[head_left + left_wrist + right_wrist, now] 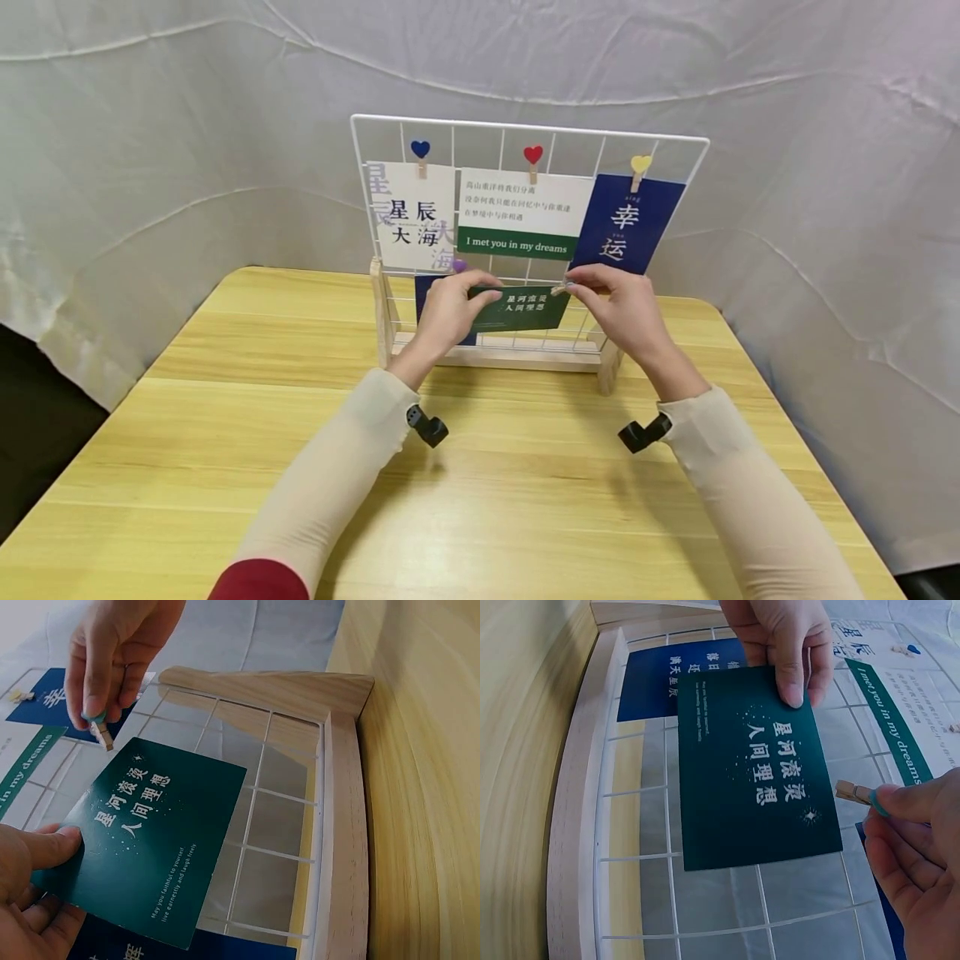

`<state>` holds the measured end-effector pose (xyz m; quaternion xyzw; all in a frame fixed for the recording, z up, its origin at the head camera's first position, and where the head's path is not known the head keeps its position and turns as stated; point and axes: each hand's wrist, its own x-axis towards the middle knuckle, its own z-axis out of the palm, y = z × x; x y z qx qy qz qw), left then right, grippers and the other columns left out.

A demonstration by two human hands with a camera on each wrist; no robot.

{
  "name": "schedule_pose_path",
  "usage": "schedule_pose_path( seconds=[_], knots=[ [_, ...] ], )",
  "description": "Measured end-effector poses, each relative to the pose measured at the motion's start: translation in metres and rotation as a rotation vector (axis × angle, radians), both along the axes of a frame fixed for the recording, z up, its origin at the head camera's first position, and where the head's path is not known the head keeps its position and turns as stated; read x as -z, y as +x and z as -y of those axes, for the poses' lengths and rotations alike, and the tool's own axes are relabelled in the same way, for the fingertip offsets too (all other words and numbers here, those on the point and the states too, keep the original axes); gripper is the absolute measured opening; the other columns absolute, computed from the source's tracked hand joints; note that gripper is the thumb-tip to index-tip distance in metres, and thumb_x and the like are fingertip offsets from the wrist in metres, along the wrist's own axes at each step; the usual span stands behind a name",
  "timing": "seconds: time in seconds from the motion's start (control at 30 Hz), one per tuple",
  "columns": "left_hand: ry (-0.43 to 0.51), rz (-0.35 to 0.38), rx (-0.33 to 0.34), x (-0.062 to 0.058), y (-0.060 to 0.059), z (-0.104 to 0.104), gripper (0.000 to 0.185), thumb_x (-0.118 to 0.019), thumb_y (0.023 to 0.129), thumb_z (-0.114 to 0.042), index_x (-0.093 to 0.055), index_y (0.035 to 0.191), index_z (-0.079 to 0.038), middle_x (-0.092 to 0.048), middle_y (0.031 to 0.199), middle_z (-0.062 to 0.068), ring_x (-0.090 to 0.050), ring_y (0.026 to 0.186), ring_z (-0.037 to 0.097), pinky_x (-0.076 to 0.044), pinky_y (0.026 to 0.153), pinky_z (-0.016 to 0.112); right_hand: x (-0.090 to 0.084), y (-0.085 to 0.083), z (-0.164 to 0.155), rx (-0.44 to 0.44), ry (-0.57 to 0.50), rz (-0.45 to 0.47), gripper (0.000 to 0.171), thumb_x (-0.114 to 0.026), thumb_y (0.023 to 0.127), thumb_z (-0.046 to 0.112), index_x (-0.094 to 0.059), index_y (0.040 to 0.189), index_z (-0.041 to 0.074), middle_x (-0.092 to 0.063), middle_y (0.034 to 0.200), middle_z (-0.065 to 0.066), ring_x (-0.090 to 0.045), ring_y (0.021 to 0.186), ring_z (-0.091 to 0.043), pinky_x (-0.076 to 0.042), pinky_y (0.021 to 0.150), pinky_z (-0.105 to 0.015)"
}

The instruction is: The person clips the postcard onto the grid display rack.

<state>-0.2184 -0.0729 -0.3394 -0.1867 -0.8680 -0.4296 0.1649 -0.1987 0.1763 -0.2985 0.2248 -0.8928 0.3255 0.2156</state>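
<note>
My left hand pinches a dark green card with white lettering near one edge, thumb on its printed face. The card is held in front of the lower middle of a white wire grid. Between the thumb and fingers of my right hand is a small wooden clothespin with a teal-green end. In the right wrist view the clothespin's tip points at the card's edge, a small gap apart. Behind the card and my left hand, a dark blue card hangs on the grid, partly covered.
Along the grid's top hang a white card, a white-and-green card and a blue card, under blue, red and yellow heart clothespins. A wooden base holds the grid upright on the wooden table. Pale cloth hangs behind.
</note>
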Motion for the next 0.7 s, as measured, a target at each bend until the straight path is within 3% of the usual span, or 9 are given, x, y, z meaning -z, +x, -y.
schedule_pose_path(
  seconds=[0.13, 0.3, 0.43, 0.53, 0.7],
  knots=[
    [-0.008, 0.002, -0.003, 0.000, 0.000, -0.003, 0.018, -0.068, 0.093, -0.026, -0.074, 0.108, -0.019, -0.073, 0.102, -0.003, -0.033, 0.045, 0.011, -0.033, 0.048, 0.028, 0.000, -0.003, 0.003, 0.008, 0.008, -0.020, 0.017, -0.069, 0.093, 0.013, -0.073, 0.108, 0.007, -0.073, 0.100, -0.008, -0.070, 0.089, -0.023, -0.056, 0.077, -0.040],
    [-0.043, -0.021, -0.014, -0.001, -0.002, -0.008, 0.019, -0.068, 0.093, -0.027, -0.074, 0.109, -0.019, -0.074, 0.093, -0.002, -0.029, 0.042, 0.009, -0.031, 0.044, 0.026, 0.001, -0.005, 0.007, 0.025, 0.017, -0.050, 0.017, -0.069, 0.092, 0.011, -0.073, 0.108, 0.006, -0.073, 0.099, -0.008, -0.070, 0.085, -0.022, -0.057, 0.073, -0.039],
    [-0.078, -0.054, -0.033, -0.001, -0.003, -0.012, 0.019, -0.069, 0.092, -0.027, -0.074, 0.108, -0.019, -0.074, 0.099, -0.001, -0.040, 0.044, 0.011, -0.037, 0.047, 0.028, 0.002, -0.007, 0.010, 0.044, 0.020, -0.078, 0.016, -0.070, 0.092, 0.011, -0.074, 0.107, 0.006, -0.074, 0.096, -0.008, -0.070, 0.081, -0.019, -0.056, 0.069, -0.036],
    [-0.127, -0.109, -0.064, -0.001, -0.003, -0.015, 0.018, -0.069, 0.092, -0.027, -0.074, 0.108, -0.019, -0.074, 0.102, -0.001, -0.057, 0.057, 0.012, -0.046, 0.055, 0.029, 0.003, -0.009, 0.011, 0.053, 0.023, -0.109, 0.015, -0.071, 0.091, 0.011, -0.075, 0.104, 0.006, -0.074, 0.094, -0.007, -0.069, 0.078, -0.018, -0.056, 0.066, -0.034],
    [-0.213, -0.273, -0.129, 0.002, 0.000, -0.020, 0.015, -0.069, 0.092, -0.026, -0.074, 0.103, -0.017, -0.073, 0.095, -0.002, -0.068, 0.080, 0.015, -0.053, 0.069, 0.034, 0.005, -0.011, 0.013, 0.073, 0.015, -0.148, 0.013, -0.073, 0.089, 0.011, -0.075, 0.101, 0.006, -0.074, 0.091, -0.007, -0.069, 0.075, -0.017, -0.055, 0.064, -0.034]
  ],
)
